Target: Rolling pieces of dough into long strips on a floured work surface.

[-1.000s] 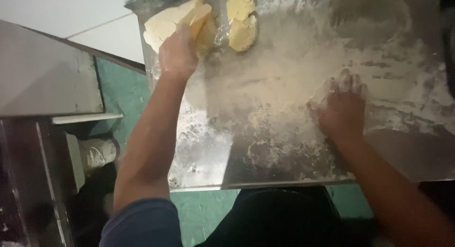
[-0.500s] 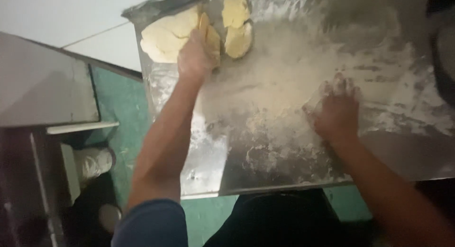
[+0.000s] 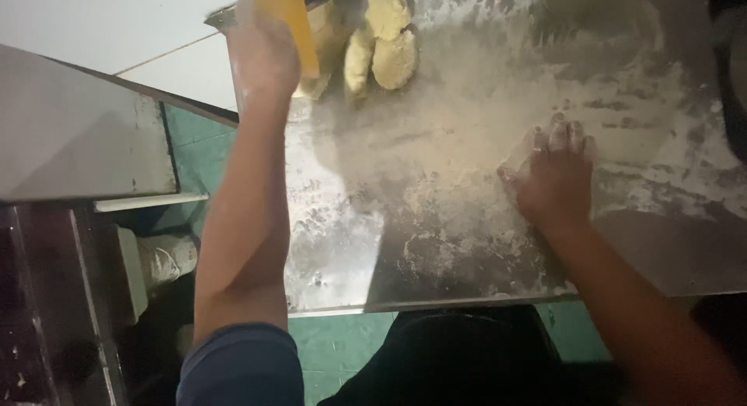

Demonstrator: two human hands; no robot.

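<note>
Under the head camera, the only view, a floured steel table [image 3: 436,274] fills the frame. At its far left corner the left hand [image 3: 264,59] is closed around a flat yellow-orange slab [image 3: 286,17], most likely a sheet of dough or a scraper, which I cannot tell apart; it is lifted clear of the surface and runs out of the top of the picture. Just to the right of that hand lie dough pieces [image 3: 385,44], pale yellow and bunched together: two clear lumps, perhaps a third shaded one against the hand. Well apart, toward the near right, the right hand [image 3: 552,176] lies open and flat, palm down, fingers spread, pressing on the flour [image 3: 467,126] and holding nothing.

As a judgement, the work looks early to midway: flour is already spread in a broad patch between the two hands, yet the lumps sit unshaped and the dusted middle carries no dough.

Counted: two hands, one lifted slab, two or three lumps, one table. Left of the near arm, a shoe [image 3: 167,258] stands on the green floor [image 3: 342,344].
</note>
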